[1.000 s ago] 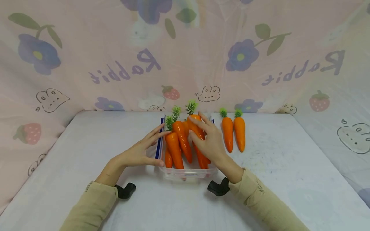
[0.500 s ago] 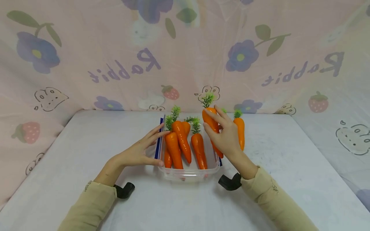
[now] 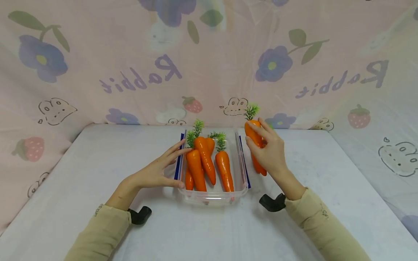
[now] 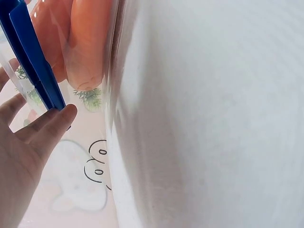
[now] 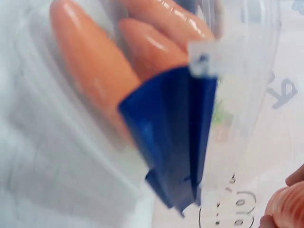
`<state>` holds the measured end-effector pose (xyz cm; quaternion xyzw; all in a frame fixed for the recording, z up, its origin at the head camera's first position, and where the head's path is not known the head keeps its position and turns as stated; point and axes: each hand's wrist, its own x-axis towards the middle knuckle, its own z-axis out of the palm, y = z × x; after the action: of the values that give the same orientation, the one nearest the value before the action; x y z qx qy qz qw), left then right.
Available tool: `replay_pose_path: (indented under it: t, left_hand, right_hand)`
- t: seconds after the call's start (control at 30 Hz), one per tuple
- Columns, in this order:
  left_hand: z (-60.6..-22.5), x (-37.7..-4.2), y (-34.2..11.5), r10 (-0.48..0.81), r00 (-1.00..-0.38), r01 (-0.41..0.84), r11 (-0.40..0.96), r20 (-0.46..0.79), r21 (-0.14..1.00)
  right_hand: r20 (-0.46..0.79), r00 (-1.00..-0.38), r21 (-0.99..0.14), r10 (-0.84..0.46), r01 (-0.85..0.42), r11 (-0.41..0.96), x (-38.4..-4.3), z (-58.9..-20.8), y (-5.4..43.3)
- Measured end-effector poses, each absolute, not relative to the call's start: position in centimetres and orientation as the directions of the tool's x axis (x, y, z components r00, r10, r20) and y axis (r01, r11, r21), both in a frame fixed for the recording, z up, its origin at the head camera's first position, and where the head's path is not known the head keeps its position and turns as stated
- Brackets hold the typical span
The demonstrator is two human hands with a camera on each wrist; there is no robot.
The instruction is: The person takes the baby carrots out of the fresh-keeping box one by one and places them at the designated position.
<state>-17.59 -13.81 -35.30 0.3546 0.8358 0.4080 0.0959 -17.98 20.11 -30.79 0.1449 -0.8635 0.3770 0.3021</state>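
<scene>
A toy carrot [image 3: 253, 136] with a green tuft is pinched by my right hand [image 3: 269, 146], to the right of a clear plastic box [image 3: 212, 195]. In the right wrist view only the end of this carrot [image 5: 287, 206] and some fingertips show. Several orange carrots [image 3: 224, 168] lie in the box, tufts toward the back. My left hand [image 3: 156, 172] rests against the box's left side with its fingers spread and mostly straight. In the left wrist view its fingertips touch the box's blue clip [image 4: 35, 57].
Another blue clip [image 5: 166, 128] hangs from the box's right side, near my right hand. Behind my right hand lie other carrots, almost wholly hidden. The white table [image 3: 326, 203] ends at a patterned cloth [image 3: 209, 65] at the back.
My right hand has lifted the carrot out of the box and carried it right, over the carrots on the table. My left hand has stayed at the box's left side.
</scene>
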Motion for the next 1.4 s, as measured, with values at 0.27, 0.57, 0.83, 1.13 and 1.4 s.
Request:
replay_pose_path:
  t: [0.27,0.57,0.83,1.13,1.4]
  left_hand:
    - [-35.3,-17.5,-13.9,0.666,-0.736,0.509,0.423,0.125,0.750]
    - [-35.5,-17.5,-14.0,0.670,-0.732,0.512,0.416,0.128,0.752]
    - [-35.4,-17.5,-13.9,0.664,-0.738,0.501,0.417,0.121,0.758]
    - [-35.3,-17.5,-13.9,0.665,-0.739,0.495,0.423,0.111,0.759]
    - [-35.2,-17.7,-13.9,0.663,-0.742,0.491,0.430,0.104,0.758]
  right_hand:
    - [0.600,-0.797,-0.636,0.073,-0.420,0.647,-18.7,-31.7,22.4]
    - [0.521,-0.840,-0.690,0.151,-0.310,0.654,-19.8,-33.3,25.0]
    - [0.438,-0.883,-0.708,0.166,-0.226,0.669,-20.4,-34.1,26.8]
    - [0.315,-0.928,-0.708,0.199,-0.090,0.700,-21.0,-35.2,28.8]
    - [0.275,-0.935,-0.699,0.225,-0.034,0.714,-21.1,-35.6,29.8]
